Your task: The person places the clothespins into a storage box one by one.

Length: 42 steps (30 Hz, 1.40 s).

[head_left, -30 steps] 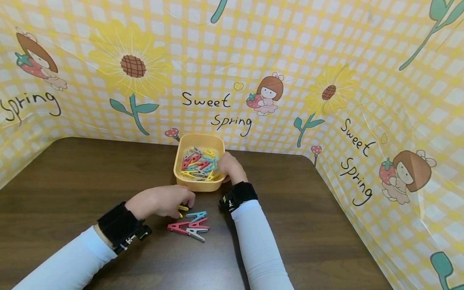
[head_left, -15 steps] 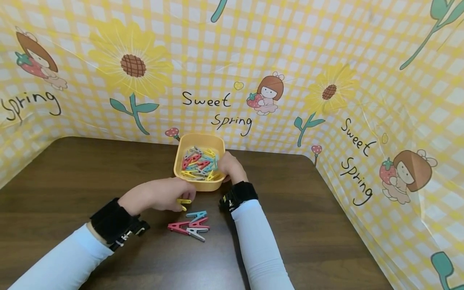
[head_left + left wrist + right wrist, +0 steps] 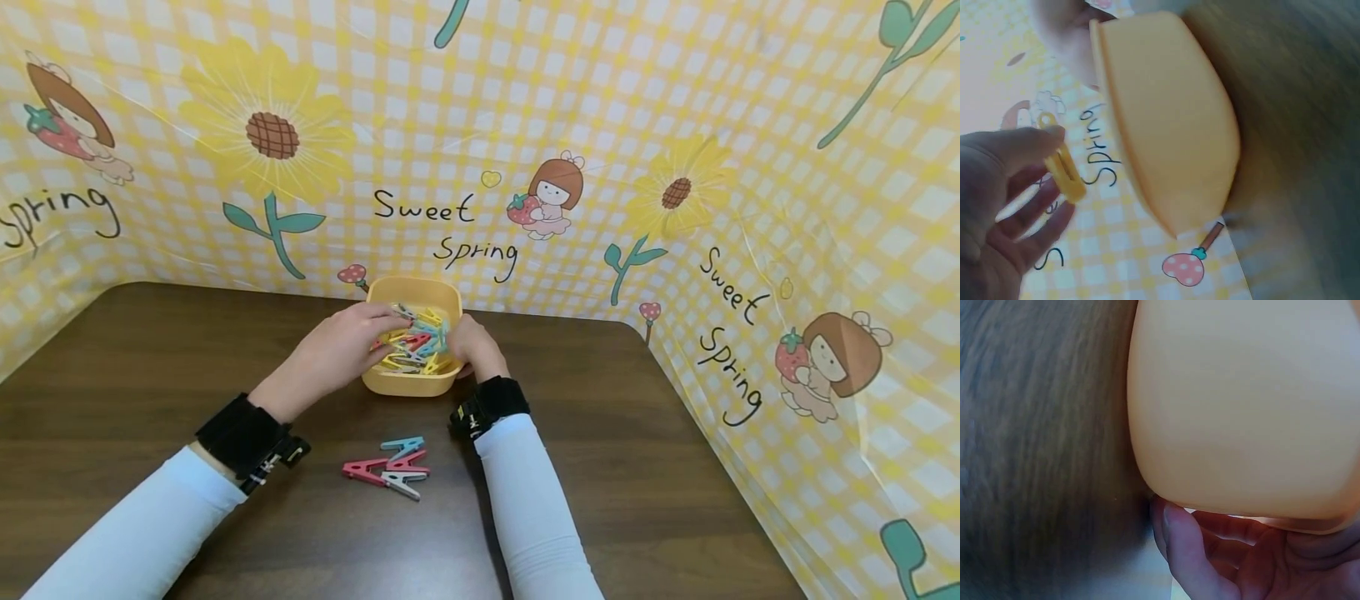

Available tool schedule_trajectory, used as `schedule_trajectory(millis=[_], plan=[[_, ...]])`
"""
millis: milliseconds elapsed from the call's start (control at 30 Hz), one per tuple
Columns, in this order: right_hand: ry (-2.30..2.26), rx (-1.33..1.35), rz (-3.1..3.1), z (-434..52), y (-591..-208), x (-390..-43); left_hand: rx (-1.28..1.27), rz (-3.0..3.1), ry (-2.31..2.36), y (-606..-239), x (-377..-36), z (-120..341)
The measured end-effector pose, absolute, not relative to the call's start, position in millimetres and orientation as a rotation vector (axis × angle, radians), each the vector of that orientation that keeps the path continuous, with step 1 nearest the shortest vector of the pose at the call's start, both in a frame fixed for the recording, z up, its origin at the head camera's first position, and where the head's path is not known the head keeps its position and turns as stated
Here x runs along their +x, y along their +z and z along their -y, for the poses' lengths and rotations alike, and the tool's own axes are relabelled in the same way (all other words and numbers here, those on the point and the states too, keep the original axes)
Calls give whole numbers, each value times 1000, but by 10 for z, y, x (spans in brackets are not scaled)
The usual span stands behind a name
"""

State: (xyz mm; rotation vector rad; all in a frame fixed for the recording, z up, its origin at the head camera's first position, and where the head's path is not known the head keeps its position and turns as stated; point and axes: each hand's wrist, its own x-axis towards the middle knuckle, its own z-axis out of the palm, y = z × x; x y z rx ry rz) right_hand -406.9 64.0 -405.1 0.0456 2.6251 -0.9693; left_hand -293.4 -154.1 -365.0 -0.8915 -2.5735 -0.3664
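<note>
My left hand (image 3: 333,346) is over the left side of a yellow plastic tub (image 3: 408,385). Between its thumb and fingers it pinches a yellow clothespin (image 3: 1063,162), held above the rim in the left wrist view. Inside the tub lies a heap of clothespins (image 3: 420,342) in red, blue, yellow and grey, partly covered by that hand. My right hand (image 3: 478,348) grips the tub's right side at the rim, its fingers (image 3: 1185,550) curled against the wall in the right wrist view.
Nearer me on the dark wooden table (image 3: 615,467) lie a blue clothespin (image 3: 402,446), a red clothespin (image 3: 365,471), another red one behind, and a grey clothespin (image 3: 403,483). A yellow checked cloth (image 3: 450,125) stands round the back and sides.
My left hand has lifted the yellow clothespin off the table and carried it forward and up over the tub. The right hand has stayed at the tub's right side.
</note>
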Motion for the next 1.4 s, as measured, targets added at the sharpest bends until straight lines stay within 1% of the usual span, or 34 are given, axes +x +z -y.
schedule_trajectory(millis=[400,567,600,667,800,833,1000,1400], plan=[[-971,53,-2617,-642,-4045,-4079,-812,2771,-402,-3800,-3056,1536],[-962,82,-2601,-623,-4054,-4124,-813,2798,-411,-3834,-3080,1541],[-957,89,-2602,-637,-4155,-4221,-814,2807,-416,-3833,-3084,1541],[-955,94,-2600,-634,-4155,-4227,-805,2837,-435,-3822,-3093,1539],[-969,85,-2601,-637,-4139,-4201,-778,2906,-482,-3793,-3102,1533],[-975,77,-2600,-622,-4033,-4098,-770,2919,-490,-3788,-3102,1532],[-964,54,-2613,-629,-3998,-4036,-769,2919,-516,-3784,-3090,1540],[-939,47,-2622,-624,-4025,-4074,-765,2870,-466,-3781,-3056,1543]])
